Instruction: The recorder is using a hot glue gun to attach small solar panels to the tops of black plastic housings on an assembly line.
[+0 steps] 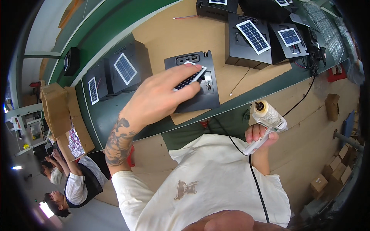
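My left hand [163,90] reaches over a black box [202,101] with a recessed panel on its top face. Its thumb and fingers grip a small white-framed solar panel [186,82], which lies slanted across that face and is partly hidden beneath the hand. In my right hand [262,134] is a white hot glue gun [270,118], held up in front of the table edge. Its dark nozzle points up and away from me, and a black cable [259,188] trails down from the grip.
Similar black boxes with solar panels stand at the left [133,63] and back right [246,46] of the green table, partly on cardboard [158,34]. A thin wire [239,81] lies near the front edge. Far left are an open carton [58,107] and other people [83,181].
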### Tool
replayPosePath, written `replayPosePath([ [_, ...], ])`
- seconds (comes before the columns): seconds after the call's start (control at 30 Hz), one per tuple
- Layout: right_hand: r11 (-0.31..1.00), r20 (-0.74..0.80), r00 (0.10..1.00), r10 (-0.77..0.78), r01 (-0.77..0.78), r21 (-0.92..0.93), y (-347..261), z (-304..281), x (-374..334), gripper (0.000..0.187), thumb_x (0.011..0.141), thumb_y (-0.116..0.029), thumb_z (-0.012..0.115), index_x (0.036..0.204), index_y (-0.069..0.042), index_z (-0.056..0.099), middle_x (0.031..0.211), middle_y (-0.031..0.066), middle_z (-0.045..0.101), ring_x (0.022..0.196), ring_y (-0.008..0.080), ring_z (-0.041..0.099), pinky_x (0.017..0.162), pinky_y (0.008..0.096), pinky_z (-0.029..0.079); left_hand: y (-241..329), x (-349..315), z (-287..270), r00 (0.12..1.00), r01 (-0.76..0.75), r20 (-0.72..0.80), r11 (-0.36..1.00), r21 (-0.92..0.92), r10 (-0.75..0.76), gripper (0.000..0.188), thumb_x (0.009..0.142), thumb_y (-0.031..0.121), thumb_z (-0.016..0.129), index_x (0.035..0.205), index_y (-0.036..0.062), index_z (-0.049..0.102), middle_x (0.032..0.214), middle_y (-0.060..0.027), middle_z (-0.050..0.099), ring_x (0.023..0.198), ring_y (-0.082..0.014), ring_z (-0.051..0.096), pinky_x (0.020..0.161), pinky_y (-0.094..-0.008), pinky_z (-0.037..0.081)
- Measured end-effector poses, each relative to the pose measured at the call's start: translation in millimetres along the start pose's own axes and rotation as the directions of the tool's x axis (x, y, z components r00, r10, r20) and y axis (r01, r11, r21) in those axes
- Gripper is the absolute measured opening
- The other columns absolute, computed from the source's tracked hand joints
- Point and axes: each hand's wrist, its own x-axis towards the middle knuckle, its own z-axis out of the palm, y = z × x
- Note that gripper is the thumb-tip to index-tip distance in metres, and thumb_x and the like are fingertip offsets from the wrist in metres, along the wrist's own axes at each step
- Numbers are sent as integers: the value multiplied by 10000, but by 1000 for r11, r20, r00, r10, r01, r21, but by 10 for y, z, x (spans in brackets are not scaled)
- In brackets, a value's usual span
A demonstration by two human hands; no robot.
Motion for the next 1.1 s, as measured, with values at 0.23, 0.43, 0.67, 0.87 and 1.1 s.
replayPosePath([
  [0.23,999,-9,999,43,-43,1,-82,116,48,364,751,-312,575,913,5,652,865,167,674,847,366,642,680,415,533,-177,-189,315,932,-51,-354,996,70,73,360,774,33,644,1133,60,649,1156,-97,671,1026,-280,649,800,-357,540],
  [0.43,977,31,996,80,-73,-201,-242,446,314,444,713,-259,609,992,86,598,839,219,662,774,371,658,737,480,546,-242,-189,468,875,-2,-468,965,-261,-125,400,790,-7,692,1185,40,649,1137,-111,680,946,-283,662,775,-324,534],
  [0.67,814,-149,980,135,-195,-548,-412,1116,758,682,619,-241,667,1161,146,519,844,210,646,707,386,670,759,536,544,-331,-232,561,870,84,-377,848,-524,-319,360,903,-26,555,1239,84,616,1122,-100,685,924,-270,680,795,-300,538],
  [0.87,611,-234,926,297,-373,-699,-316,1513,1024,629,712,-165,663,1269,85,513,1003,215,635,956,334,624,915,469,479,-437,-294,678,852,20,-397,779,-627,-341,356,903,-50,533,1208,95,645,1147,-79,683,950,-244,680,814,-292,542],
  [1.1,313,-348,913,213,-401,-861,-132,1666,1251,496,757,-104,620,1223,50,543,984,163,652,905,278,629,845,403,502,-464,-355,684,870,3,-397,810,-587,-291,367,904,-81,498,1233,37,607,1199,-112,661,1104,-269,640,936,-314,511],
])
